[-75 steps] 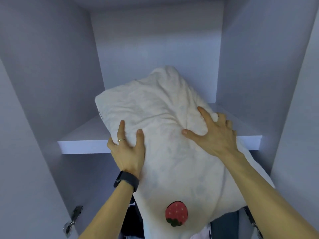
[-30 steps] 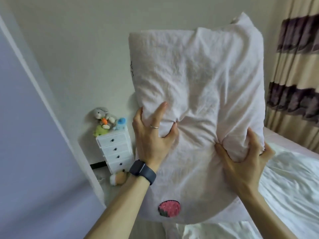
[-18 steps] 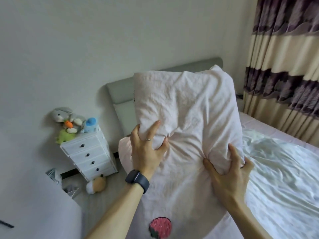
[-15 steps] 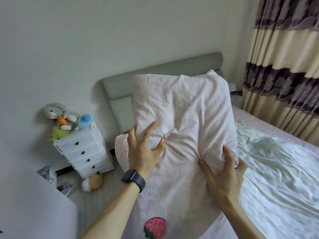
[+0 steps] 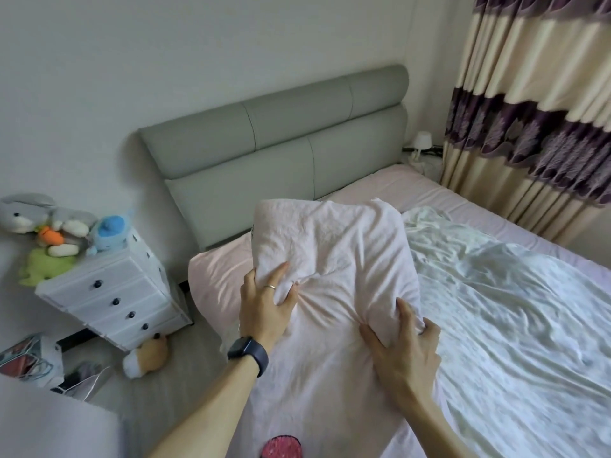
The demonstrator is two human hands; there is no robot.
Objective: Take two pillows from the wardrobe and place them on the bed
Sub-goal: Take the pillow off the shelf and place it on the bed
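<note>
A pale pink, crumpled pillow [image 5: 334,259] with a red strawberry patch near its bottom is held in front of me over the left side of the bed [image 5: 463,193]. My left hand [image 5: 264,302] pinches a fold of its cover on the left. My right hand [image 5: 401,352] clutches a bunched fold on the right. The pillow's top end points at the grey headboard [image 5: 281,143]. Whether its far end touches the pink sheet I cannot tell. The wardrobe is out of view.
A crumpled white blanket [image 5: 512,309] covers the bed's right half. A white drawer chest [image 5: 109,292] with soft toys [image 5: 49,226] stands left of the bed, another toy [image 5: 145,355] on the floor. Striped curtains [image 5: 535,110] hang at the right.
I turned from the wardrobe shelf to the bed with the pillow in both hands. In the last half second the pillow came down and forward toward the mattress.
</note>
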